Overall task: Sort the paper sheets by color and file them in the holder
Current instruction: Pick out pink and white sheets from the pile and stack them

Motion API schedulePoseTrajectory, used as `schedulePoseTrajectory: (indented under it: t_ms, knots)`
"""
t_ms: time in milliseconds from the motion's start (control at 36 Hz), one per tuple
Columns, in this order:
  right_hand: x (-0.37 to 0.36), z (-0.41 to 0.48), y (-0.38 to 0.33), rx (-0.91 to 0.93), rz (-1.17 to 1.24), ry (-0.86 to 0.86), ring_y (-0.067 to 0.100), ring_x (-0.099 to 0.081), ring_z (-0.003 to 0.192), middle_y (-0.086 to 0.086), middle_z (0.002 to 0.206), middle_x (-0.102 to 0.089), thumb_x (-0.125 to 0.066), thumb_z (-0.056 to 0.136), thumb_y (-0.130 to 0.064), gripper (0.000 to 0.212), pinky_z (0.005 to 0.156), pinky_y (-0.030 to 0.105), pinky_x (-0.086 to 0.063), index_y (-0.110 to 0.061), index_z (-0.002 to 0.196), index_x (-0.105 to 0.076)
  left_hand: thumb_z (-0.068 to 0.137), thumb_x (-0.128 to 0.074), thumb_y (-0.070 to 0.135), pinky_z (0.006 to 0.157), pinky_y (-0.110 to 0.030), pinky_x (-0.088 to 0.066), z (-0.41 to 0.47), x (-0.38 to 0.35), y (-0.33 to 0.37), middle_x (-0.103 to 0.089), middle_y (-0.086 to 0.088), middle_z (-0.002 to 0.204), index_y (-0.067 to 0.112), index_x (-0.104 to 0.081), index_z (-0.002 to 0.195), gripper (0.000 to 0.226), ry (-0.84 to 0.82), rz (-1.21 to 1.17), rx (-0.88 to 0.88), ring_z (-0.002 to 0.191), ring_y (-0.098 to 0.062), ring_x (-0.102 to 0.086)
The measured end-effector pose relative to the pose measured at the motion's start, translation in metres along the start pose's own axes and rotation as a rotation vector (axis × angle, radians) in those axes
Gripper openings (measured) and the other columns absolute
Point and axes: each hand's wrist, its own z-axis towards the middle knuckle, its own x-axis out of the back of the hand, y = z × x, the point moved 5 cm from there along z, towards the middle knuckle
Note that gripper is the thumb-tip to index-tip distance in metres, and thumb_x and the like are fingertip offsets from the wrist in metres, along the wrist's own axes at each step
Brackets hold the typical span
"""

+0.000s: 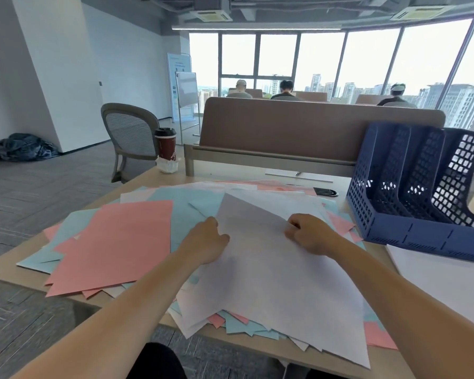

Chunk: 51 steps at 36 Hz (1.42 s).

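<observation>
Holder [411, 233] stands beside paper sheets [115, 236]; hands [207, 242] [309, 233] grip white sheet [271, 274].

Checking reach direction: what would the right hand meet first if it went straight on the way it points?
Probably the lifted white sheet the right hand pinches: it points up-left across it, though depth is unclear.

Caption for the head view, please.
The left hand and right hand hold a white sheet over the mixed pile; the holder looks empty.
</observation>
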Motion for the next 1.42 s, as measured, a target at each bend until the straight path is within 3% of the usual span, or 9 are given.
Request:
schedulePoseTrajectory:
  t_ms: [361,556,694,778,833,917,1056,1250,1417]
  knots:
    - [0.006,0.098,0.027,-0.086,-0.094,0.134,0.022,-0.049,0.077,0.003,0.085,-0.057,-0.048,0.097,-0.011,0.025,0.054,0.025,-0.032,-0.020,0.075,-0.040,0.093,-0.054,0.036,0.088,-0.036,-0.050,0.073,0.001,0.014,-0.057,-0.008,0.123,0.014,-0.039,0.137,0.052,0.017,-0.031,0.029,0.107,-0.027,-0.058]
    - [-0.011,0.141,0.046,-0.172,-0.152,0.068,0.027,-0.059,0.095,-0.001,0.089,-0.049,-0.044,0.099,-0.014,0.009,0.073,0.030,-0.041,-0.019,0.092,-0.049,0.096,-0.049,0.033,0.097,-0.034,-0.044,0.114,-0.011,0.021,-0.051,-0.008,0.138,0.011,-0.044,0.139,0.048,-0.008,-0.049,0.042,0.120,-0.028,-0.052]
    - [-0.028,0.154,0.058,-0.166,-0.200,0.023,0.029,-0.058,0.099,0.003,0.097,-0.051,-0.041,0.103,-0.019,0.014,0.075,0.030,-0.041,-0.012,0.105,-0.052,0.095,-0.049,0.029,0.083,-0.029,-0.035,0.134,-0.018,0.015,-0.056,-0.009,0.116,0.006,-0.052,0.124,0.037,0.018,-0.063,0.093,0.108,-0.027,-0.052]
    - [-0.032,0.153,0.058,-0.180,-0.195,0.033,0.031,-0.057,0.099,0.010,0.113,-0.055,-0.037,0.104,-0.017,0.019,0.078,0.034,-0.045,-0.014,0.112,-0.054,0.091,-0.049,0.026,0.073,-0.031,-0.038,0.144,-0.023,0.011,-0.052,-0.003,0.084,0.007,-0.054,0.088,0.019,0.033,-0.071,0.110,0.098,-0.032,-0.057]
    - [-0.030,0.154,0.060,-0.186,-0.152,0.086,0.031,-0.053,0.087,0.012,0.102,-0.059,-0.041,0.102,-0.024,0.014,0.072,0.035,-0.043,-0.013,0.104,-0.049,0.089,-0.049,0.025,0.069,-0.032,-0.037,0.148,-0.024,0.010,-0.055,-0.010,0.081,0.010,-0.046,0.074,0.021,0.042,-0.061,0.115,0.095,-0.036,-0.058]
    - [-0.029,0.155,0.061,-0.187,-0.163,0.117,0.031,-0.052,0.082,0.007,0.086,-0.054,-0.041,0.102,-0.027,0.015,0.067,0.034,-0.040,-0.012,0.099,-0.046,0.088,-0.048,0.022,0.072,-0.036,-0.041,0.151,-0.025,0.010,-0.061,-0.022,0.098,0.003,-0.056,0.082,0.021,0.065,-0.077,0.130,0.099,-0.039,-0.059]
    - [-0.025,0.148,0.054,-0.186,-0.196,0.143,0.030,-0.058,0.085,0.004,0.085,-0.055,-0.041,0.100,-0.023,0.011,0.071,0.035,-0.047,-0.015,0.095,-0.046,0.088,-0.049,0.015,0.062,-0.031,-0.032,0.155,-0.028,0.012,-0.041,-0.005,0.062,0.011,-0.036,0.060,0.031,0.058,-0.125,0.152,0.072,-0.030,-0.049]
    - [-0.021,0.132,0.048,-0.209,-0.254,0.196,0.032,-0.060,0.089,0.008,0.093,-0.062,-0.039,0.102,-0.029,0.019,0.078,0.036,-0.052,-0.014,0.103,-0.052,0.088,-0.048,0.017,0.061,-0.031,-0.033,0.151,-0.031,0.016,-0.045,-0.006,0.066,0.010,-0.041,0.063,0.027,0.033,-0.083,0.129,0.076,-0.030,-0.049]
    - [-0.017,0.122,0.042,-0.181,-0.360,0.239,0.032,-0.063,0.092,0.009,0.097,-0.067,-0.038,0.103,-0.030,0.022,0.075,0.034,-0.050,-0.015,0.106,-0.053,0.089,-0.050,0.013,0.050,-0.029,-0.027,0.148,-0.029,0.018,-0.039,-0.003,0.061,0.011,-0.036,0.061,0.031,0.040,-0.082,0.096,0.057,-0.018,-0.039]
